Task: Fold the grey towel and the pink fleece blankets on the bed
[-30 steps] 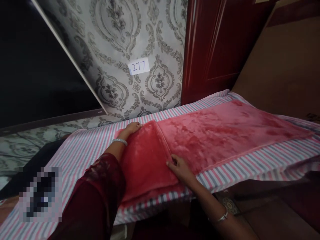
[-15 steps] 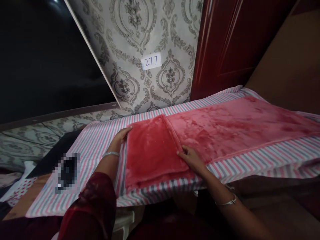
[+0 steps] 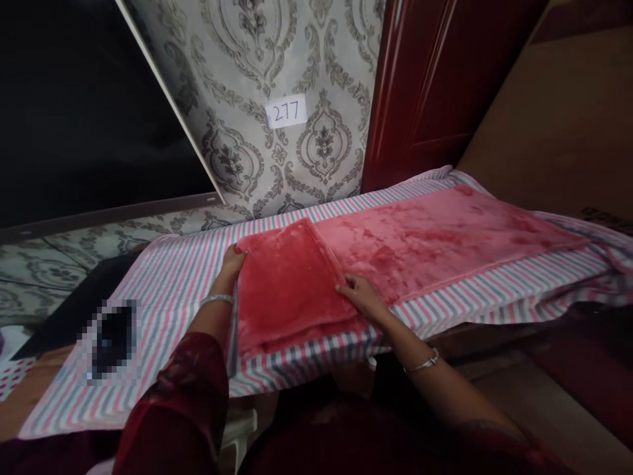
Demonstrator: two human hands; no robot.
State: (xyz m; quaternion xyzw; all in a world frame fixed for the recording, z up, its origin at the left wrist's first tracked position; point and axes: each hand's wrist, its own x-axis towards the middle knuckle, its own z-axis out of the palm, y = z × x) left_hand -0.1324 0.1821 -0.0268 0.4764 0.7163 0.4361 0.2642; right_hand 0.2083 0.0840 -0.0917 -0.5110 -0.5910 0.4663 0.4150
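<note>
A long red plush cloth (image 3: 291,284) lies over a striped sheet, its left part folded over into a thick rectangle. The unfolded part stretches to the right and looks lighter pink with darker patches. My left hand (image 3: 235,258) grips the far part of the folded section's left edge, the thumb on top. At the right side of that fold, my right hand (image 3: 364,297) pinches the edge between thumb and fingers. The fingers under the cloth are partly hidden.
Beneath the cloth, the pink, grey and white striped sheet (image 3: 163,284) covers a table. A blurred dark object (image 3: 115,340) rests at its left. Behind stand a large black screen (image 3: 89,119), a patterned wall with a "277" paper (image 3: 287,111), a red door (image 3: 420,86) and a brown carton (image 3: 558,125).
The view has shifted a little, so the whole scene sits further left and slightly higher. Both hands keep hold of the same edges, and the fold looks the same.
</note>
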